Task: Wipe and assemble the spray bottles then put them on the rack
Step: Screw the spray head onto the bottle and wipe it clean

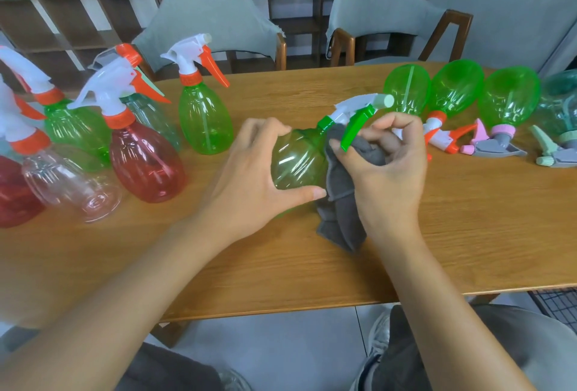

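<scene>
Fingers [274, 134] of left hand [249, 178] curled round body of green spray bottle [299, 162] | right hand [387, 169] pinching grey cloth [343, 190] at neck, just right | bottle mid-table [468, 234], long axis slanting far-right toward nozzle [385, 100] | right hand nearer trigger head.

Both bare forearms reach in from six o'clock and converge toward twelve. The left hand [249, 178] is spread wide, fingers curved and thumb stretched toward three o'clock, gripping. The right hand [387, 165] is curled, fingertips pinching.
</scene>
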`<state>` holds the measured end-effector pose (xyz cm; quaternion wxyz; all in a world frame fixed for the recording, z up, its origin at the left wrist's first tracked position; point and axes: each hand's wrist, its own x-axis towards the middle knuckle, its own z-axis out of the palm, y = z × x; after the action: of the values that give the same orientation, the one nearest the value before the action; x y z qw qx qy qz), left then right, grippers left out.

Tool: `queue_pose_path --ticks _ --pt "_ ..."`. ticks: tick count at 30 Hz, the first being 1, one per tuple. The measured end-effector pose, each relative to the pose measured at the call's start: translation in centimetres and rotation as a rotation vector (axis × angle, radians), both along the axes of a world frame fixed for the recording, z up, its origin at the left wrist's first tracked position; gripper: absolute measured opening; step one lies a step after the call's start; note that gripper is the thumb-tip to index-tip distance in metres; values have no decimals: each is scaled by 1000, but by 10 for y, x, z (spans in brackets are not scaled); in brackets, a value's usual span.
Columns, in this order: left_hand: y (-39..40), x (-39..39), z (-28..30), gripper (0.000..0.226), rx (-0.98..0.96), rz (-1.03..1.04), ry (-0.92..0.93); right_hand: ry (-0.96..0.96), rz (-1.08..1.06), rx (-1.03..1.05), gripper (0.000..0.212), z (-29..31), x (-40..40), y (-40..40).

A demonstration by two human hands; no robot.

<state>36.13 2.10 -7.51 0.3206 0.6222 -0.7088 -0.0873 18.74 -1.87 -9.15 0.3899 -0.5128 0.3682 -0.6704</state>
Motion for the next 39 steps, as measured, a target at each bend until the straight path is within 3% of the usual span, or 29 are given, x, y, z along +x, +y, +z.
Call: queue_pose_path --ticks 3,7,13,18,22,30,33,39 --pt "4 -5 -1 89 50 17 -13 -183 -47 11 48 -1 2 1" --pt "4 -8 -2 91 73 16 -31 -225 -32 34 43 -2 4 0" --pt "6 -3 -2 52 48 -2 8 -87 75 42 44 2 11 2" --pt "-1 -1 -3 71 31 19 67 -170 91 116 46 -2 5 -1" --pt "-8 -1 -5 90 37 145 59 10 57 116 37 -11 5 -5" --pt "-17 -3 -9 90 0 189 81 150 -31 32 23 -6 1 -6" --pt "-12 -6 -8 90 11 160 -11 235 -151 -3 17 -4 1 -6" --pt "0 -6 -11 57 -29 18 -39 338 -343 -44 9 1 3 -7"
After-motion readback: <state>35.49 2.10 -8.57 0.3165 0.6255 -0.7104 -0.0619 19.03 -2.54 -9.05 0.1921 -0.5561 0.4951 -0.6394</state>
